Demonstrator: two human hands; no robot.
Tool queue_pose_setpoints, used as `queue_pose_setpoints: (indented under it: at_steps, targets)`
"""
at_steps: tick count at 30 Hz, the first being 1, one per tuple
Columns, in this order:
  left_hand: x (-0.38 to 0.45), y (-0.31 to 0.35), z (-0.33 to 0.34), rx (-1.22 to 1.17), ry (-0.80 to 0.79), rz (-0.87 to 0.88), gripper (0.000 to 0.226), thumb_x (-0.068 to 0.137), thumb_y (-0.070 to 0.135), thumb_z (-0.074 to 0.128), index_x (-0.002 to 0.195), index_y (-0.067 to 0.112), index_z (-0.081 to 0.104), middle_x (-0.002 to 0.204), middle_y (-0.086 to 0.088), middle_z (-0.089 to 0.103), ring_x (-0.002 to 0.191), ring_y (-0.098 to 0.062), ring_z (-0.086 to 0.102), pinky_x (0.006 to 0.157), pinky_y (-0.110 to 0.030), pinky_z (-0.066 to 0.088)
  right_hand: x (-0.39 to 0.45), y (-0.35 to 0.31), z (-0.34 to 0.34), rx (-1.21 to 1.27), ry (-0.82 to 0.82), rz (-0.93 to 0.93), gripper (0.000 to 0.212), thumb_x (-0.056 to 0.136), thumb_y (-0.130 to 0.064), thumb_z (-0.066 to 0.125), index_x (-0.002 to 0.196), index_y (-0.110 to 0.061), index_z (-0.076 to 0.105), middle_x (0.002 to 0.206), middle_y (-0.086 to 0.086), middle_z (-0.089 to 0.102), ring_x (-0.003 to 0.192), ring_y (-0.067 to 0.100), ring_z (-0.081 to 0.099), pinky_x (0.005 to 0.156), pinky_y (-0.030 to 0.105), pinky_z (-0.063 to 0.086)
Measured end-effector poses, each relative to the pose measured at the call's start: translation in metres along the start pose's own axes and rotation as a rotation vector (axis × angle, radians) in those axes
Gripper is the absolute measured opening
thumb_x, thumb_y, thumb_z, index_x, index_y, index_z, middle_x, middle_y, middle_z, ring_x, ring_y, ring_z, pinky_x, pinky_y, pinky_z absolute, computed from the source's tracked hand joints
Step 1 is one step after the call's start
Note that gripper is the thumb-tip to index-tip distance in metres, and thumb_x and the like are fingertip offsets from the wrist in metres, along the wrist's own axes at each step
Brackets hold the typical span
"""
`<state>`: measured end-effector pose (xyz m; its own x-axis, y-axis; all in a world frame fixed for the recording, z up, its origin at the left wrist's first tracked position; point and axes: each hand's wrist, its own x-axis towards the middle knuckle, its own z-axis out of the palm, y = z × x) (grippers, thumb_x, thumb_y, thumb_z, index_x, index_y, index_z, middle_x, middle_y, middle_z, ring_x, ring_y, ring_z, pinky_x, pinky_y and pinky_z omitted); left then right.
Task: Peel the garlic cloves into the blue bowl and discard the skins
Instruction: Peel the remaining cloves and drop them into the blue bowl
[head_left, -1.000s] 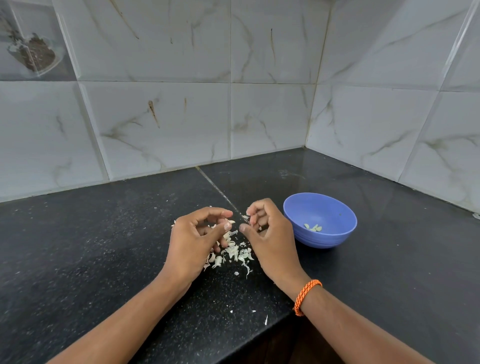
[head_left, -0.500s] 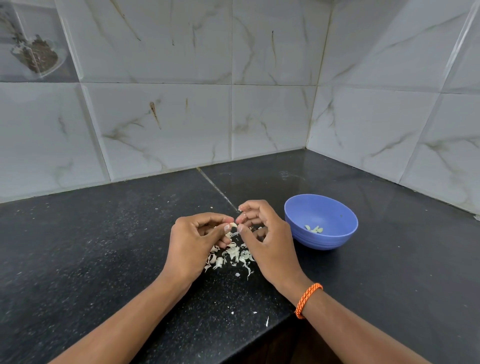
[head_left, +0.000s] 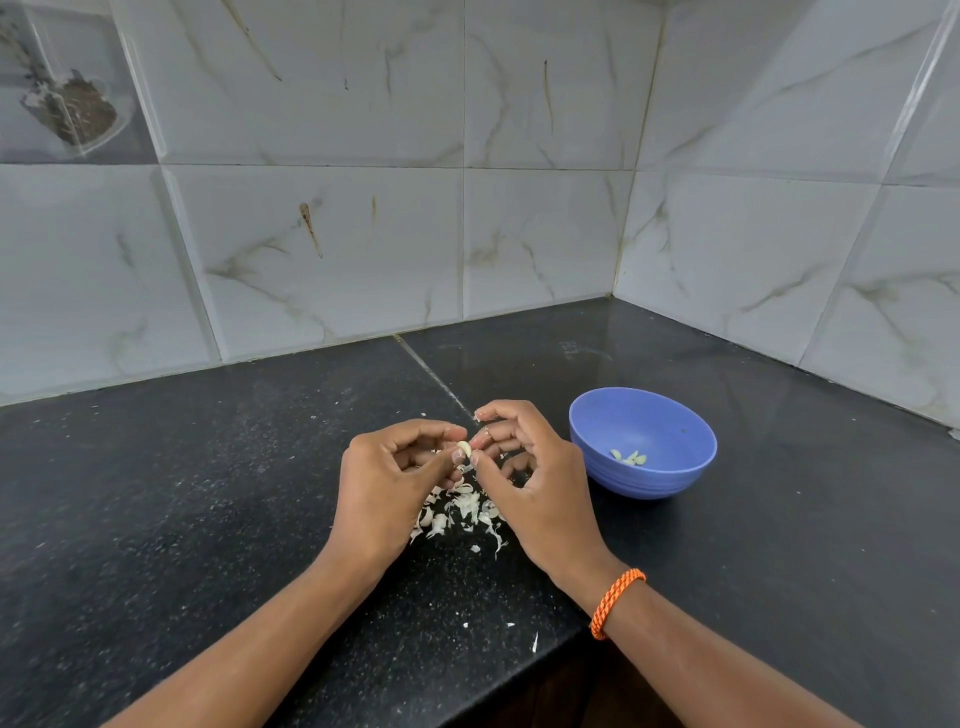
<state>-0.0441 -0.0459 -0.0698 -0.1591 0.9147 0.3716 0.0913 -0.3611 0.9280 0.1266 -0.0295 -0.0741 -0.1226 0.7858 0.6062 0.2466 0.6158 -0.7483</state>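
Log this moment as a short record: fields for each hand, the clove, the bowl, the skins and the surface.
left hand: pinches the garlic clove between thumb and fingertips
right hand: fingertips at the clove, picking at its skin
garlic clove: pale, held above the skins, between both hands
blue bowl: upright, right of the hands, a few peeled cloves inside
skins: loose heap on the counter under the hands
counter: black speckled stone, scattered flecks

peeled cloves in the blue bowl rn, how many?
3, roughly: pale peeled cloves clustered touching at the bottom of the blue bowl, toward its near-left side. They overlap, so one more could be hidden.
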Motion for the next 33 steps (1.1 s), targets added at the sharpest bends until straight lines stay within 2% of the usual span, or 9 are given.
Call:
queue_pose_setpoints:
  at_steps: [5, 10, 16, 23, 29, 33]
  targets:
    - [-0.001, 0.0015, 0.0015, -0.017, -0.01, -0.002, 0.013, 0.087, 0.008, 0.086, 0.099, 0.01, 0.083, 0.088, -0.009, 0.081, 0.075, -0.027, 0.079, 0.072, -0.028, 0.065, 0.0, -0.0002, 0.0006, -0.018, 0.0, -0.008, 0.032, 0.096, -0.014, 0.079, 0.124, -0.022, 0.067, 0.096, -0.009, 0.076, 0.09, 0.014, 0.074, 0.069, 0.024, 0.059]
    - [-0.0012, 0.0011, 0.0018, -0.014, -0.015, -0.027, 0.013, 0.085, 0.007, 0.087, 0.098, 0.009, 0.084, 0.088, -0.008, 0.083, 0.082, -0.027, 0.082, 0.078, -0.032, 0.067, 0.0003, 0.0031, 0.001, -0.036, 0.0, -0.004, 0.033, 0.096, -0.013, 0.079, 0.125, -0.022, 0.066, 0.094, -0.008, 0.076, 0.087, 0.013, 0.075, 0.071, 0.031, 0.064]
    - [-0.0023, -0.0006, 0.0034, -0.001, -0.044, -0.04, 0.014, 0.085, 0.011, 0.087, 0.099, 0.01, 0.085, 0.089, -0.006, 0.083, 0.085, -0.025, 0.082, 0.082, -0.034, 0.067, 0.0006, 0.0041, 0.0014, -0.062, 0.015, -0.009, 0.035, 0.094, -0.011, 0.079, 0.124, -0.024, 0.066, 0.088, -0.009, 0.075, 0.085, 0.012, 0.074, 0.074, 0.031, 0.062]
    - [-0.0029, -0.0004, 0.0028, 0.015, -0.053, -0.034, 0.012, 0.087, 0.005, 0.086, 0.098, 0.01, 0.085, 0.088, -0.006, 0.083, 0.085, -0.023, 0.082, 0.083, -0.032, 0.067, 0.0006, 0.0033, 0.0043, -0.115, 0.013, -0.08, 0.036, 0.091, -0.005, 0.077, 0.116, -0.021, 0.057, 0.081, -0.007, 0.069, 0.072, 0.018, 0.068, 0.065, 0.031, 0.057]
    - [-0.0054, 0.0006, 0.0044, 0.096, -0.062, 0.024, 0.012, 0.09, 0.004, 0.084, 0.097, 0.014, 0.085, 0.087, 0.0, 0.083, 0.083, -0.019, 0.082, 0.08, -0.028, 0.065, 0.0006, 0.0044, 0.0038, -0.142, 0.042, -0.095, 0.035, 0.09, -0.003, 0.078, 0.111, -0.02, 0.056, 0.076, -0.008, 0.066, 0.067, 0.018, 0.065, 0.062, 0.029, 0.055]
    - [-0.0052, 0.0012, 0.004, 0.088, -0.058, 0.023, 0.013, 0.09, 0.003, 0.084, 0.097, 0.013, 0.086, 0.088, 0.001, 0.084, 0.084, -0.018, 0.082, 0.08, -0.026, 0.065, 0.0005, 0.005, 0.0053, -0.155, 0.042, -0.1, 0.037, 0.091, -0.001, 0.074, 0.109, -0.022, 0.05, 0.074, -0.005, 0.061, 0.062, 0.022, 0.06, 0.058, 0.036, 0.052]
